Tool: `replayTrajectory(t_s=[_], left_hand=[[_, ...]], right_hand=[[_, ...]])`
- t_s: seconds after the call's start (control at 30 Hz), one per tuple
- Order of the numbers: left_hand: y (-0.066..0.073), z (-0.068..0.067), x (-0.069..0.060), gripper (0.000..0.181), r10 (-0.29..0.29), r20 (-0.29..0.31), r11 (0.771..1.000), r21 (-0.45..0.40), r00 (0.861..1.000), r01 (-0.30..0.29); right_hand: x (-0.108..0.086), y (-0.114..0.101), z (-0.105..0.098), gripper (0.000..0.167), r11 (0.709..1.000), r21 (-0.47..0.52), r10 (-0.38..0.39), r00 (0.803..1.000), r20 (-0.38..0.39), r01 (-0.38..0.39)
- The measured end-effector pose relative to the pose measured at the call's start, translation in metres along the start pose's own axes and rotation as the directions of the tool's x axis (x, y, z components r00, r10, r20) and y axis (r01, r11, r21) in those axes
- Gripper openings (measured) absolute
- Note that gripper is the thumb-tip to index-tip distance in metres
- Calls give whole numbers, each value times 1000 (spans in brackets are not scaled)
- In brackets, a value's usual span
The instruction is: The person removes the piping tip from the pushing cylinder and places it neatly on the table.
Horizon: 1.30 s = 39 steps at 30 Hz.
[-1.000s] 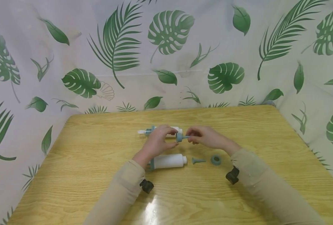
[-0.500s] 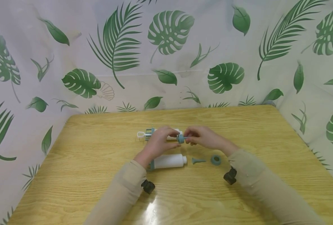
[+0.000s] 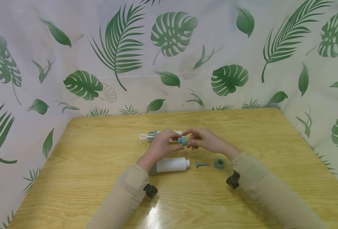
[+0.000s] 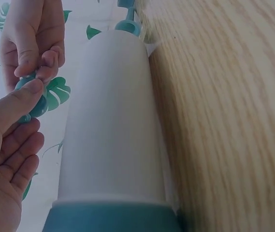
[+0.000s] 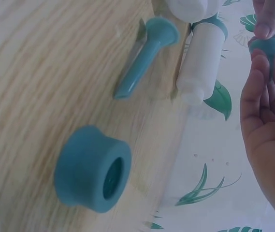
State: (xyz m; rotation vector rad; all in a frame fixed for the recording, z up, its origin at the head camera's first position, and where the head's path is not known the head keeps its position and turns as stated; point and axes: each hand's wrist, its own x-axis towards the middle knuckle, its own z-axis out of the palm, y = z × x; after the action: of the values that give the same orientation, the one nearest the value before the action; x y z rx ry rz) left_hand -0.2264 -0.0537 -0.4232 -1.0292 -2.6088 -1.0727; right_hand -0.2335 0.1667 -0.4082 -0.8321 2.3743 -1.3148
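In the head view, both hands meet above the table around a small teal screw cap (image 3: 183, 141). My left hand (image 3: 164, 142) pinches it from the left between thumb and fingers. From the other side, my right hand (image 3: 204, 140) pinches it with its fingertips. Close up in the right wrist view, the teal cap (image 5: 267, 46) sits between the fingertips of both hands, with a narrow teal part below it. The fingers hide much of the cap. Just below the hands lies a white tube (image 3: 172, 164) with a teal collar, its narrow neck pointing right.
Right of that tube lie a small teal funnel-shaped nozzle (image 3: 201, 164) and a teal ring cap (image 3: 219, 163). A second white tube with a white loop handle (image 3: 143, 136) lies behind my left hand. The wooden table (image 3: 100, 184) meets a leaf-patterned sheet (image 3: 186, 73).
My right hand has moved slightly left, closer to my left hand. The thin stem that stuck out right of the cap is now hidden in the head view. The table items have stayed put.
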Motion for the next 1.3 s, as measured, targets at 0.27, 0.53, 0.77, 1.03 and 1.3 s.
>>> replayTrajectory(t_s=[0.27,0.53,0.77,1.03,1.3], left_hand=[[0,-2,-1,36,-8,3,1000,-13,1000,8],[1,-6,-1,26,-55,-1,996,-68,998,55],[0,-5,-1,21,-41,2,995,-96,999,41],[1,-6,0,16,-13,1,995,-97,1000,13],[0,-7,1,16,-36,-1,996,-78,999,36]], right_hand=[[-2,-1,0,26,1000,7,-22,1000,9,22],[-2,2,-1,25,1000,8,-12,1000,-17,12],[-3,7,-3,26,1000,4,-16,1000,-21,16],[-6,5,-4,23,1000,0,-20,999,-32,20],[-11,10,-11,24,1000,1,-2,1000,-30,2]])
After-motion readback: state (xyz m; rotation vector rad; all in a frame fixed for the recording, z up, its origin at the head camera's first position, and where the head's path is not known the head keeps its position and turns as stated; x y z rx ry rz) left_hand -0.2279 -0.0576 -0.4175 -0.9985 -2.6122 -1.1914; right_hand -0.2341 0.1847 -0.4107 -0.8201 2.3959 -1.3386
